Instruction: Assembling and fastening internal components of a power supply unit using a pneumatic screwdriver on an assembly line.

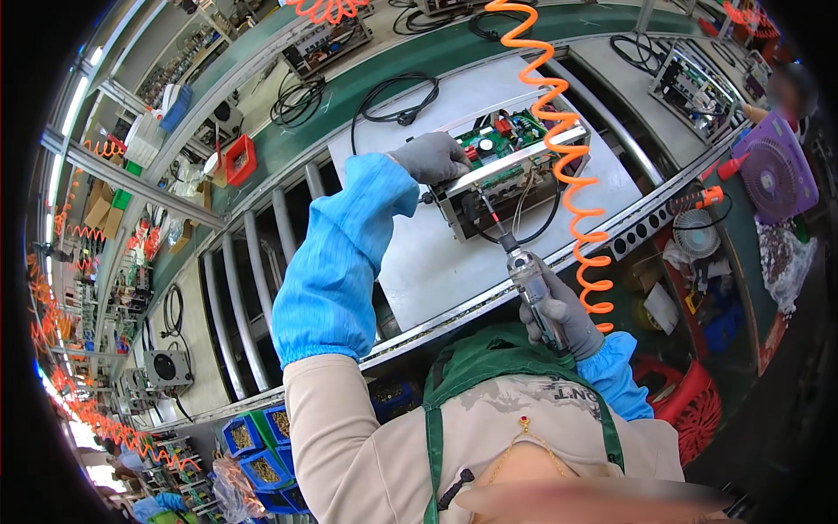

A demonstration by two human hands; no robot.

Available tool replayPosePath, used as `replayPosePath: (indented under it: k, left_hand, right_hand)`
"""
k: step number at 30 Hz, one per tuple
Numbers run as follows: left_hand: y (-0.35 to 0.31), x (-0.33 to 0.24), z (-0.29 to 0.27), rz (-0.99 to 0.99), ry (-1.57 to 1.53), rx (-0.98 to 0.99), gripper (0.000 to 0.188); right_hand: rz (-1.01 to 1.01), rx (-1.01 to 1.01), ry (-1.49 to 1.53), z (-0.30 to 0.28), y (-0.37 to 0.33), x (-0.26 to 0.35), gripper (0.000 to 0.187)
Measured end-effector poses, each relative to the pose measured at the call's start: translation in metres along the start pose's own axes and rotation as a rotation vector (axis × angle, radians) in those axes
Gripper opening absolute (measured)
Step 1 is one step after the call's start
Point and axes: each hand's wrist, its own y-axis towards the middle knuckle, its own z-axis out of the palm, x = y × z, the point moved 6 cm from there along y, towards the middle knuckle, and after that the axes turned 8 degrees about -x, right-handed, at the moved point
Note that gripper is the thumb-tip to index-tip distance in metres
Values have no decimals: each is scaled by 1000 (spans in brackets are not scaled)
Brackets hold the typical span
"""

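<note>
Jutting from right grip (566, 312) (gloved): power screwdriver (526, 274)

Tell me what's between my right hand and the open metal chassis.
In the head view, the silver driver in your right hand extends toward the metal chassis; a black cable also curves through there.

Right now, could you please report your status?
Left hand at left end of open chassis. Right hand gripping screwdriver, bit toward chassis. Orange coiled hose crosses chassis view.
</note>
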Motion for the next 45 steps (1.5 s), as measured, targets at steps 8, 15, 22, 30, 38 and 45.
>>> replayPosePath:
  k: [8, 15, 22, 30, 38, 45]
  left_hand:
    - [-4, -2, 1, 9, 32, 21, 29]
    - [-16, -10, -4, -26, -162, 85, 31]
    - [-7, -3, 4, -123, -215, -115, 54]
    - [-13, -10, 2, -97, -262, -180, 60]
    - [-6, 0, 6, -135, -287, -154, 61]
    - [-4, 3, 6, -118, -251, -161, 61]
  right_hand:
    - [14, 2, 34, 2, 0, -2, 88]
    - [7, -29, -4, 5, -3, 2, 88]
    - [-22, -33, 13, 9, -5, 1, 87]
    - [-33, -97, -23, 19, -6, 0, 85]
    - [-42, -111, -51, 23, -6, 1, 84]
    - [-31, -144, -71, 23, -8, 1, 82]
